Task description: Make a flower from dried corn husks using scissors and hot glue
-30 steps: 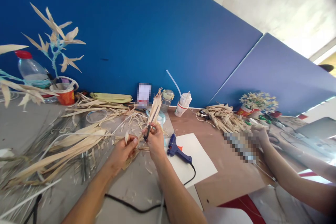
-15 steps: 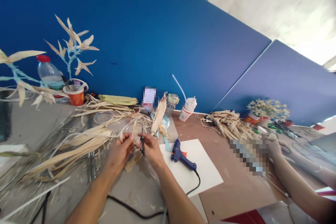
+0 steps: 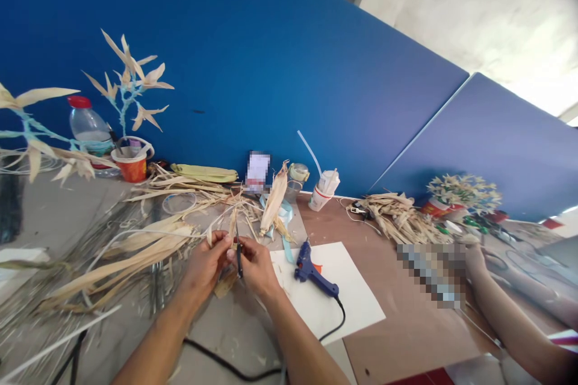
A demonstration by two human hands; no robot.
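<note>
Nearly closed, the left hand (image 3: 206, 263) pinches a husk strip (image 3: 232, 225), the right hand (image 3: 258, 266) a dark tool (image 3: 239, 260).

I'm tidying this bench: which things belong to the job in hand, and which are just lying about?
Apparently in the job:
pale husk strip, in the left hand
slim dark tool, in the right hand
glue gun, perhaps

Apparently lying about:
red-capped bottle
white cup
lidded jar

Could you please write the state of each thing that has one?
Left hand: pinching a husk strip
Right hand: gripping a dark tool
Glue gun: lying on paper, cord attached
Bottle: red cap on
Jar: lid on
Red cup: no lid
White cup: thin tube poking out
</note>
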